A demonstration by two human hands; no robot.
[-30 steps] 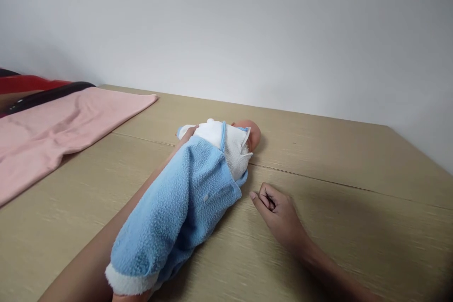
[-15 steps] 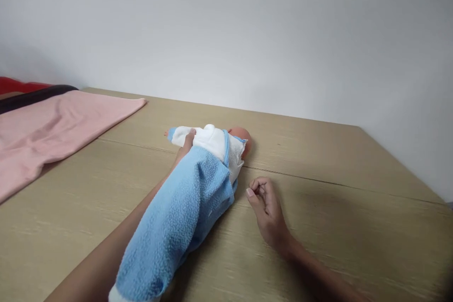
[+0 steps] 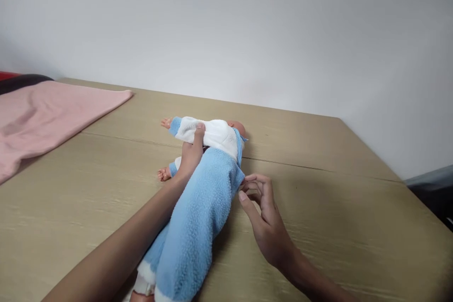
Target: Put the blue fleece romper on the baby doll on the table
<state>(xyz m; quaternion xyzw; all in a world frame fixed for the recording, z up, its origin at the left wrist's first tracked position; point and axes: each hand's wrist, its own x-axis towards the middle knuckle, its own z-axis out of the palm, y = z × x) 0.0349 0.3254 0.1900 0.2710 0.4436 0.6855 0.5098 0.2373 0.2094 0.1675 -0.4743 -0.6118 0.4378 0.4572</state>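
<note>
A baby doll point(image 3: 212, 134) in a blue and white fleece suit point(image 3: 200, 207) lies on the wooden table point(image 3: 318, 188), head toward the back wall. My left hand point(image 3: 191, 153) grips the doll's white upper body, thumb on its chest, near its outstretched arm. My right hand point(image 3: 262, 217) sits at the doll's right side with fingers loosely curled, the fingertips touching the blue edge of the suit at the waist. The doll's head point(image 3: 239, 127) is mostly hidden behind the white cloth.
A pink cloth point(image 3: 42, 113) is spread over the table's far left. A white partition wall point(image 3: 226, 37) runs along the back edge. A dark object point(image 3: 432, 191) shows past the table's right corner.
The doll has rolled so both its small hands show at the left. My left hand has slid onto its chest. My right hand has opened from a fist and reached to the suit's edge.
</note>
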